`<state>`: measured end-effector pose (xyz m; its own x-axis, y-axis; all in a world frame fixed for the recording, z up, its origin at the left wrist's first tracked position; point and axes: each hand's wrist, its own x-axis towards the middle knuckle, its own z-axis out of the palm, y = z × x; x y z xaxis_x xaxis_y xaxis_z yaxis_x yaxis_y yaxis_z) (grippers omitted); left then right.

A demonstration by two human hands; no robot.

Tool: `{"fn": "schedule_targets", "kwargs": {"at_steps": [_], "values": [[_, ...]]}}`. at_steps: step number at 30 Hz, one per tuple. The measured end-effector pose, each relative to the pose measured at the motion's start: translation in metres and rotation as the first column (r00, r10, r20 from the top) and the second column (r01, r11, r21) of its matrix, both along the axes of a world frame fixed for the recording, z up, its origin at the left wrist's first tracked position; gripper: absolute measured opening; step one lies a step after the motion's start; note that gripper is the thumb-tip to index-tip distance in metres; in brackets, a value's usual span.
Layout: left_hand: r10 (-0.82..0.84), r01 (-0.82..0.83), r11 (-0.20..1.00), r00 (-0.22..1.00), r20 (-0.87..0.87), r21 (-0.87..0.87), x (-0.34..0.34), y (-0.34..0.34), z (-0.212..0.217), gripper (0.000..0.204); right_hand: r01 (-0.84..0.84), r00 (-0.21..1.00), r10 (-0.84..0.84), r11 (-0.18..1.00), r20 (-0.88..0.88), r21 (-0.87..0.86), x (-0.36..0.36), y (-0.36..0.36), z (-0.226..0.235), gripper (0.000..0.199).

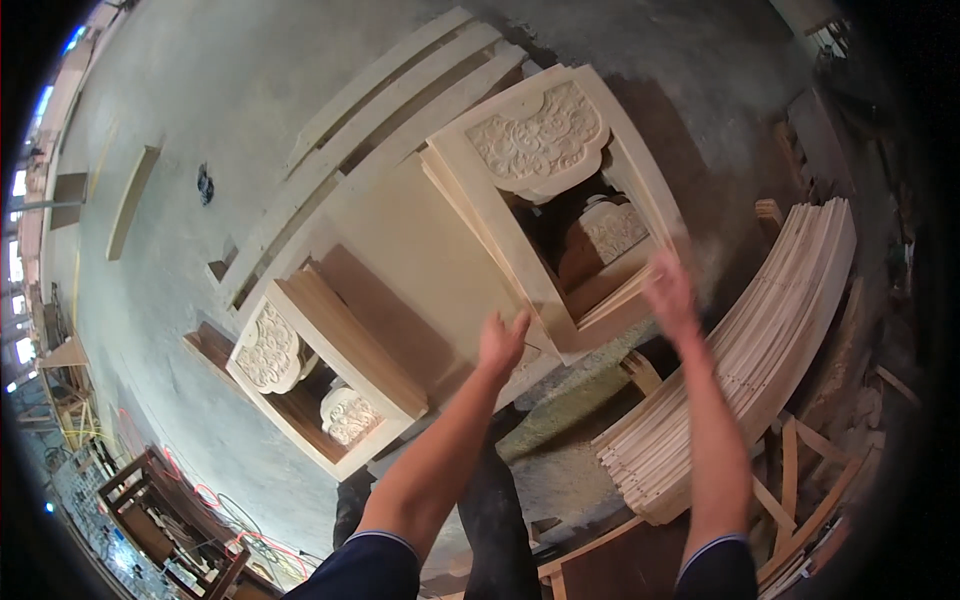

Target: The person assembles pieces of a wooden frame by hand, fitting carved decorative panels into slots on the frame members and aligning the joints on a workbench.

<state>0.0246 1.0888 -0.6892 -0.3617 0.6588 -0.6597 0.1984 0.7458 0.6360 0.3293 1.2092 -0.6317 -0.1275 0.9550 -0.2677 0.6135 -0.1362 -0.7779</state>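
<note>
A pile of pale wooden frames with carved floral panels (540, 135) lies tilted on a flat board (405, 230). My left hand (503, 340) is beside the pile's near left corner, thumb apart from the fingers, with nothing visible in it. My right hand (670, 285) is at the pile's near right edge. It is smeared by motion, so I cannot tell whether it grips the frame. A second stack of similar carved frames (400, 375) stands to the left, at the board's near left side.
Long slats (400, 80) support the board at the far side. A large bundle of curved wooden strips (745, 370) lies to the right. One loose curved strip (130, 205) is on the concrete floor at the left. Dark wooden furniture (165, 520) and orange cables are at the lower left.
</note>
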Motion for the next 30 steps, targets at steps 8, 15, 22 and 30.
{"fn": "schedule_targets", "kwargs": {"at_steps": [8,15,22,30], "values": [[-0.711,0.732,0.549,0.663,0.235,-0.404,-0.154,-0.263,0.061,0.048,0.146,0.987,-0.034,0.612,0.158,-0.777,-0.047,-0.452,0.009,0.041],[-0.912,0.947,0.180,0.263,0.316,-0.266,-0.288,-0.380,0.152,0.037,0.451,0.875,-0.385,0.430,0.293,-0.782,-0.169,-0.656,0.107,0.052],[-0.934,0.926,0.339,0.352,0.056,-0.167,-0.355,-0.377,0.169,0.034,0.767,0.546,-0.828,0.435,0.124,-0.472,-0.353,-0.789,0.219,0.039],[-0.983,0.999,0.016,0.021,0.180,-0.030,-0.320,-0.451,0.243,0.027,0.984,0.178,-0.944,0.163,0.277,-0.076,-0.490,-0.971,0.332,0.021]]}}
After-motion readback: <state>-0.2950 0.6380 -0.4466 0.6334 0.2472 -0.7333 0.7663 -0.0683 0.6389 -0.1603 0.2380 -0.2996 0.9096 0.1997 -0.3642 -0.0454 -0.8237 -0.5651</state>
